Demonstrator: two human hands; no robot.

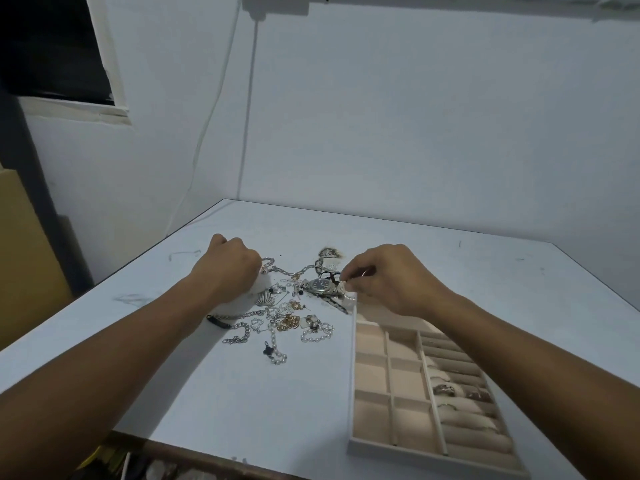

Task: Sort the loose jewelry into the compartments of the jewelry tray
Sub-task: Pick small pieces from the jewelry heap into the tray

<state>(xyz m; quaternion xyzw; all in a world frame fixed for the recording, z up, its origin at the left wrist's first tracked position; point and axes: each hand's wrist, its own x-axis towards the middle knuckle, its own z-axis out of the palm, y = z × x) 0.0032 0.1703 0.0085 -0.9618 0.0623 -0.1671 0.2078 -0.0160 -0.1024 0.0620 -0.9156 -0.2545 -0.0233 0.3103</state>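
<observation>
View over the worktop point(214, 382). My left hand point(230, 268) clenches a white object point(258, 287) at the left edge of the jewelry pile point(284, 318). My right hand point(388, 278) pinches a pearl piece point(346, 289) beside the watch point(320, 285), at the far end of the jewelry tray point(353, 382). The dial lettering is too small to read.

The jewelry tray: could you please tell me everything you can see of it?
The jewelry tray is a shallow rectangular box with pale walls and a beige, velvety-looking lining. It lies flat on the table, right of the loose pile. Its left part has two columns of square compartments, seemingly empty; its right part has padded rolls holding a few rings. The right hand and forearm hide its far end; contact cannot be told.
</observation>
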